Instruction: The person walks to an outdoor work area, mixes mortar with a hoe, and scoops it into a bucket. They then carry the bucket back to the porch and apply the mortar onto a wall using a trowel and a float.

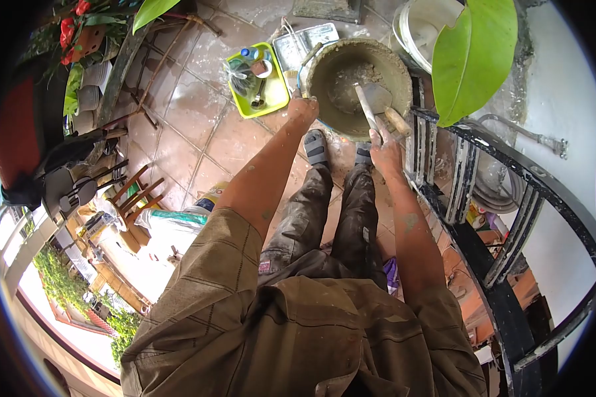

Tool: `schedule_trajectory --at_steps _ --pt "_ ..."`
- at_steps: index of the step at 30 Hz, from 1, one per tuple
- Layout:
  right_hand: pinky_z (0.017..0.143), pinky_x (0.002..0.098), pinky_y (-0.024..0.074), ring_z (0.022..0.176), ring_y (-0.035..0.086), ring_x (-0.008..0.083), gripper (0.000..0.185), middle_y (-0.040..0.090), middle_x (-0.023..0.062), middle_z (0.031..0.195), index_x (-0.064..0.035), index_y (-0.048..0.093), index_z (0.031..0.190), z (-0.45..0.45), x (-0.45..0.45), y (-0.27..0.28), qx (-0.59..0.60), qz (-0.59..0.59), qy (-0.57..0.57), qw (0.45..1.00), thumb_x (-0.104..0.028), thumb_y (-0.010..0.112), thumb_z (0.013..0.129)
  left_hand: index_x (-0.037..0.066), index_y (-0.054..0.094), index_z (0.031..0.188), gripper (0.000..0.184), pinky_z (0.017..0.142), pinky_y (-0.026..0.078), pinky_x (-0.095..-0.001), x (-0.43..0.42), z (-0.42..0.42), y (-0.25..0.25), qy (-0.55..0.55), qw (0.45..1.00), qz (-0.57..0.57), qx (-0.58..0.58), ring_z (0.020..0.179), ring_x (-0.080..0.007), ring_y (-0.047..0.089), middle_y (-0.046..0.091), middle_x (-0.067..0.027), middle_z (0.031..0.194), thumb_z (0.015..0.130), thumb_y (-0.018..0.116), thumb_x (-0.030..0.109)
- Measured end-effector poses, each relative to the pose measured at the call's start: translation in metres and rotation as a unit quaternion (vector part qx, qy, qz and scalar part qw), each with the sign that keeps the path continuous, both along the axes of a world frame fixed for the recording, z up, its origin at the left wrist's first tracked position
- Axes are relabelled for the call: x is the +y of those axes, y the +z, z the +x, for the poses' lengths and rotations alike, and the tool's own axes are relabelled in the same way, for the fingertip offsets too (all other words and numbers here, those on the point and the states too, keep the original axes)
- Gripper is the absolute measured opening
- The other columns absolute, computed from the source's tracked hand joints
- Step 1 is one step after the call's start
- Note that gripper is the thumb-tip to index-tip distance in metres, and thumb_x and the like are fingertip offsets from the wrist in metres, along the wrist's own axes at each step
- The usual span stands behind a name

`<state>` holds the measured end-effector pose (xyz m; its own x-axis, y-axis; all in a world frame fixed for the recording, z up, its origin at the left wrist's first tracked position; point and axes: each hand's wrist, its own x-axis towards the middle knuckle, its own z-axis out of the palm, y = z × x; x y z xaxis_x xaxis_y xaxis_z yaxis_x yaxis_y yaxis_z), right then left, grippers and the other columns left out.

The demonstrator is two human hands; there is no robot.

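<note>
Between my sandalled feet and the tiled floor's far part stands a round bucket (321,66) coated with grey mortar, some of it lying inside. My left hand (302,109) is closed at the bucket's left rim; what it grips is too small to make out. At the near right rim, my right hand (385,151) is closed around the end of a pale, long tool (365,106) that reaches into the bucket. A trowel (377,98) with a wooden handle rests inside, its handle over the rim beside my right hand.
A yellow-green tray (280,99) with a bottle and bags sits left of the bucket, by a grey paint tray (324,32). A white bucket (414,40) is behind right. A black metal ladder (470,241) runs along the right; a large leaf (473,63) hangs near the camera.
</note>
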<state>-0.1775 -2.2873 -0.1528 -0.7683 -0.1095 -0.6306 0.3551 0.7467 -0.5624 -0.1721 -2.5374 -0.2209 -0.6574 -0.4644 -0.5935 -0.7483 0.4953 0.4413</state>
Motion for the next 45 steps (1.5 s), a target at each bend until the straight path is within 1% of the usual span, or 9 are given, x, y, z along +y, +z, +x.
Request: schedule_trajectory --at_steps 6,8,10,14,18,21,37,41,45 --pt "0.088 0.0446 0.0459 0.103 0.057 0.0414 0.044 0.061 0.0234 0.11 -0.0216 0.05 0.132 0.016 0.001 -0.008 -0.013 -0.034 0.01 0.999 -0.036 0.05 0.091 0.002 0.041 0.126 0.046 0.068 0.047 -0.0319 -0.008 0.019 -0.039 0.047 0.999 0.024 0.006 0.073 -0.0207 0.058 0.061 -0.0079 0.081 0.089 0.055 0.025" --pt "0.086 0.0458 0.0464 0.1 0.058 0.0418 0.043 0.063 0.0238 0.105 -0.0266 0.05 0.133 0.021 0.001 -0.012 -0.003 -0.047 0.018 0.999 -0.037 0.05 0.09 0.004 0.044 0.121 0.034 0.07 0.047 -0.0295 -0.032 0.047 -0.119 0.001 0.997 0.044 0.064 0.073 -0.02 0.057 0.06 -0.0063 0.08 0.094 0.047 0.024" --pt "0.084 0.0463 0.0468 0.097 0.059 0.0418 0.044 0.063 0.0239 0.102 -0.0264 0.05 0.133 0.022 -0.001 -0.007 -0.014 -0.05 0.025 0.998 -0.037 0.05 0.09 -0.003 0.045 0.12 0.042 0.083 0.045 -0.034 -0.035 0.05 -0.128 -0.072 0.996 0.007 0.056 0.084 -0.0252 0.061 0.063 -0.0139 0.089 0.092 0.047 0.028" --pt "0.081 0.0467 0.0478 0.094 0.06 0.0421 0.043 0.064 0.0236 0.101 -0.0261 0.05 0.133 0.028 -0.005 -0.006 -0.02 -0.055 0.03 0.998 -0.039 0.049 0.091 0.008 0.051 0.115 0.025 0.103 0.033 -0.0349 -0.032 0.046 -0.094 -0.319 0.932 -0.172 -0.031 0.093 -0.0144 0.063 0.066 -0.0062 0.095 0.094 0.042 0.019" --pt "0.083 0.046 0.0477 0.097 0.059 0.0422 0.045 0.063 0.0229 0.105 -0.0242 0.049 0.133 0.035 -0.004 -0.001 0.0 -0.06 0.035 0.998 -0.04 0.047 0.091 0.007 0.051 0.118 0.03 0.111 0.023 -0.037 -0.022 0.033 -0.055 -0.234 0.966 -0.069 -0.088 0.099 -0.0119 0.062 0.066 -0.0061 0.103 0.09 0.048 0.018" --pt "0.085 0.0454 0.0473 0.1 0.058 0.0419 0.046 0.062 0.0228 0.108 -0.0225 0.049 0.133 0.039 0.003 0.008 -0.017 -0.047 0.036 0.998 -0.041 0.047 0.092 0.005 0.047 0.125 0.049 0.112 0.022 -0.038 -0.003 0.01 0.019 -0.571 0.777 -0.23 -0.136 0.102 -0.0141 0.061 0.064 -0.0067 0.11 0.082 0.062 0.022" --pt "0.089 0.0457 0.0453 0.105 0.055 0.0426 0.045 0.06 0.0206 0.115 -0.0194 0.047 0.135 0.048 0.031 0.015 -0.021 -0.042 0.015 0.999 -0.036 0.046 0.093 0.004 0.046 0.121 0.051 0.111 0.022 -0.0394 0.011 0.0 0.073 -0.566 0.792 -0.191 -0.127 0.102 -0.0185 0.062 0.066 -0.009 0.103 0.081 0.066 0.029" --pt "0.09 0.0456 0.0447 0.106 0.055 0.0432 0.046 0.059 0.0231 0.114 -0.0155 0.049 0.133 0.05 0.031 0.018 -0.012 -0.047 0.002 0.999 -0.037 0.047 0.092 0.009 0.062 0.104 0.034 0.109 0.028 -0.0381 0.017 0.007 0.074 -0.522 0.827 -0.205 -0.049 0.092 -0.021 0.066 0.069 -0.0112 0.094 0.096 0.03 0.017" --pt "0.093 0.044 0.0436 0.108 0.054 0.0428 0.045 0.058 0.0246 0.116 -0.01 0.052 0.129 0.043 0.033 0.037 -0.048 -0.054 -0.012 0.997 -0.036 0.048 0.092 0.004 0.046 0.122 0.052 0.112 0.019 -0.0399 0.023 0.004 0.075 -0.585 0.768 -0.221 -0.14 0.1 -0.0164 0.063 0.067 -0.0081 0.099 0.081 0.065 0.028"
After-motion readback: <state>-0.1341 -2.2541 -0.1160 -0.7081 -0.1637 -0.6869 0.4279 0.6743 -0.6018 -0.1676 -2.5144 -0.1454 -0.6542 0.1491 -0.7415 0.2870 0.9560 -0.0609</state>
